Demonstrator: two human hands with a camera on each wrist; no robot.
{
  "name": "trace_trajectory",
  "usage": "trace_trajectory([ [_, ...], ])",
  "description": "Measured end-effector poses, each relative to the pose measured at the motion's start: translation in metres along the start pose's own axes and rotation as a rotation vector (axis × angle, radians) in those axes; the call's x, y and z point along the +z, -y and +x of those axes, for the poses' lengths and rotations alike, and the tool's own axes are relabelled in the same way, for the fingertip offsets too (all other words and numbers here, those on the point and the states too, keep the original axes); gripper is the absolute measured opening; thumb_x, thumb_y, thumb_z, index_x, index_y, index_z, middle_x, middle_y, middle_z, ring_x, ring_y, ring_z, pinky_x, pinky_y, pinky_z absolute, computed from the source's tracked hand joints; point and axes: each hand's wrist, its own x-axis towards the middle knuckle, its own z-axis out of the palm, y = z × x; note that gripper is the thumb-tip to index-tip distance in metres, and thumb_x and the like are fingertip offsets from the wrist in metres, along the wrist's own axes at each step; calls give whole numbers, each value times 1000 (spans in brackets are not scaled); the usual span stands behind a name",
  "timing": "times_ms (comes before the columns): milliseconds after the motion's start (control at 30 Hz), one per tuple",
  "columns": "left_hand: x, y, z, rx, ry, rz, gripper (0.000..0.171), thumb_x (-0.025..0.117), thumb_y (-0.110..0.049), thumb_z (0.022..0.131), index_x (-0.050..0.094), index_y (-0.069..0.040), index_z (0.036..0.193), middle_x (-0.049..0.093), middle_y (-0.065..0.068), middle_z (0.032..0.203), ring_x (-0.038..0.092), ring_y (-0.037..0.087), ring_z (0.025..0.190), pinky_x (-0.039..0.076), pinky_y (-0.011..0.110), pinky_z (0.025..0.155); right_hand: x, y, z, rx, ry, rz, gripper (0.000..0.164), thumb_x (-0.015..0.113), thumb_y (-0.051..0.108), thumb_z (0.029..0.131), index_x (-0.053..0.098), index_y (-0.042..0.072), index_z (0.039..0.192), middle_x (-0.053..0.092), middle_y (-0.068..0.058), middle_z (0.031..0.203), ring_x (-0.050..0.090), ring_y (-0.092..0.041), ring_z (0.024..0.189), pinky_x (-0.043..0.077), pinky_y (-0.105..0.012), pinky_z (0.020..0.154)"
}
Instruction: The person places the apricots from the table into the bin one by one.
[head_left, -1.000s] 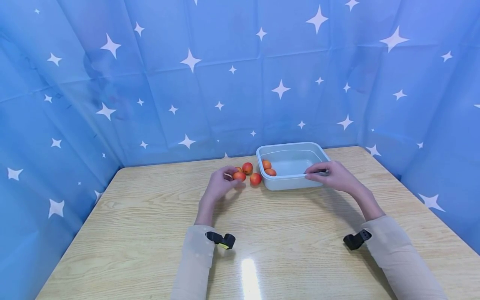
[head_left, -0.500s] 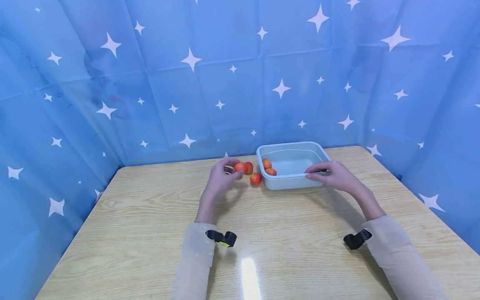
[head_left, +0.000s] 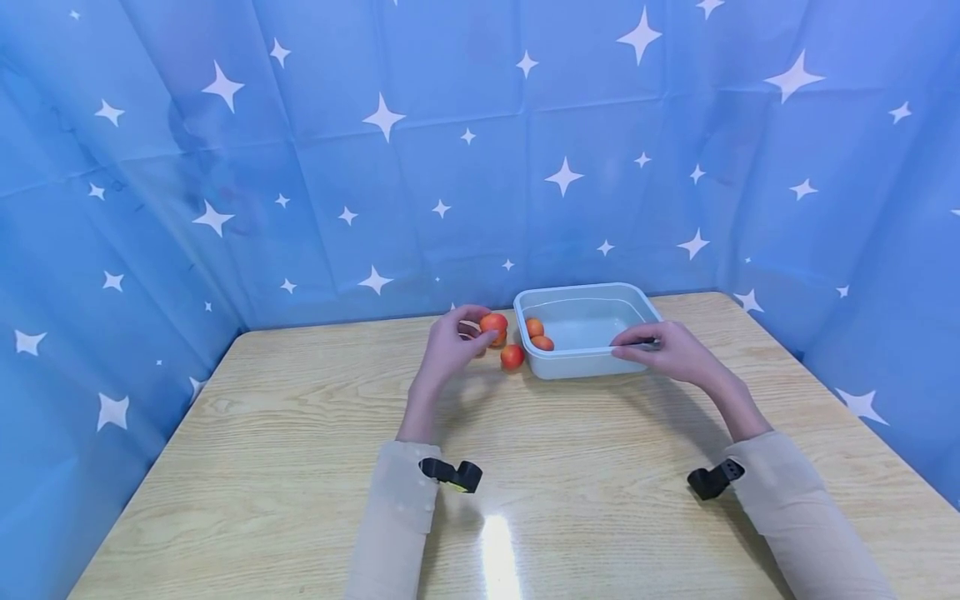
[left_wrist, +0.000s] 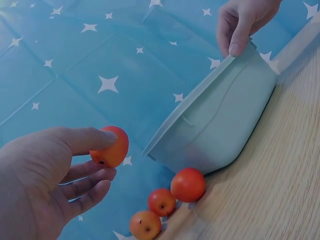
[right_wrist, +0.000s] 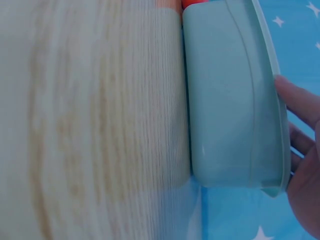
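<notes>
Head cam shows the left hand (head_left: 450, 342) partly curled, pinching a red-orange fruit (head_left: 492, 322) between thumb and fingers, so the fruit's right at the fingertips, held clear of the table (head_left: 300, 467). Left wrist cam makes it pretty obvious: thumb over the fruit, lower fingers loosely bent below. Three loose fruits (left_wrist: 161, 202) sit in a row just past those fingertips, lower down and to the right. Pale blue bin (head_left: 588, 364) is right of that hand too, near but not touching, with a pair of fruits (head_left: 542, 343) inside at the end closest to it. Right hand (head_left: 673, 353) grips the bin's near rim, thumb outside, fingers hooked over.
</notes>
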Motion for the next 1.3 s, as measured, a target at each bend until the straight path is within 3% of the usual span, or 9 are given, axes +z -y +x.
trace_trajectory([
  [267,6,-14,-1,49,7,5,32,77,-17,91,68,-11,121,66,4,112,63,22,91,57,32,73,1,0,0,-10,-2,6,17,71,21,96,79,11,108,75,-5,104,67,-12,95,53,-24,77],
  [467,13,-22,-1,83,22,-22,33,77,-19,90,68,-12,121,67,0,112,62,22,93,55,33,80,0,-1,0,6,8,1,17,71,22,96,78,12,109,75,-4,106,66,-11,96,52,-24,78],
  [667,20,-30,-2,130,16,18,38,78,-19,90,66,-8,125,65,3,116,62,21,92,55,32,80,0,1,-1,5,0,16,17,71,21,96,78,11,108,75,-5,105,67,-14,96,53,-24,77],
  [1000,29,-41,-4,189,38,58,37,75,-16,92,65,-7,127,62,6,120,63,19,90,55,29,79,1,-1,1,-1,1,17,16,72,21,96,78,12,108,75,-2,103,66,-7,92,53,-23,75],
  [1300,44,-44,-2,190,57,104,35,76,-16,92,67,-8,125,61,6,113,62,17,89,55,26,75,1,-2,0,-10,-11,17,16,72,20,96,79,11,107,75,-3,102,66,-7,92,52,-21,75],
])
